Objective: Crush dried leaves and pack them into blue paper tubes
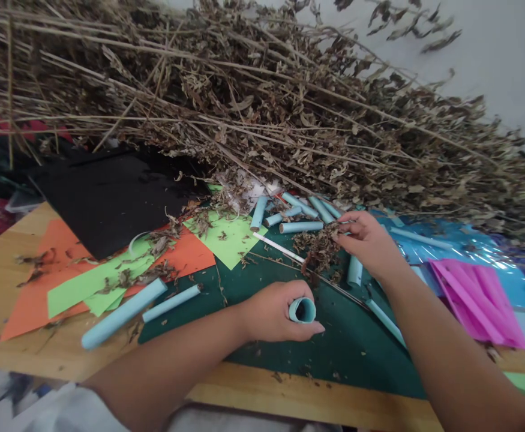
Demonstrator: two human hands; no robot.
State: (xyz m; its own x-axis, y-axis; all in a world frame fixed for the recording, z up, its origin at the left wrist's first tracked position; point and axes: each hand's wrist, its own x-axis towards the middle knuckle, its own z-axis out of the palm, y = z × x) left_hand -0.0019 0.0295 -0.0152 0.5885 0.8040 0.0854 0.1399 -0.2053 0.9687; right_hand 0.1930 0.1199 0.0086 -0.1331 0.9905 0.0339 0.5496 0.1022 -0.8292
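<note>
My left hand (276, 312) grips a light blue rolled paper tube (302, 310), its open end facing up toward me, just above the dark green mat (262, 282). My right hand (366, 243) reaches forward with its fingers pinching into a small heap of crumbled dry leaves (318, 247) on the mat. Several more light blue paper tubes (301, 227) lie beyond the heap. A thin white stick (278, 247) lies beside it.
A big pile of dry leafy branches (262, 114) fills the back of the wooden table (1, 264). Orange (59, 240), light green (230, 237) and black (113, 192) sheets lie at left, with two long blue tubes (122, 314). Pink paper (478, 294) and blue film (460, 246) lie at right.
</note>
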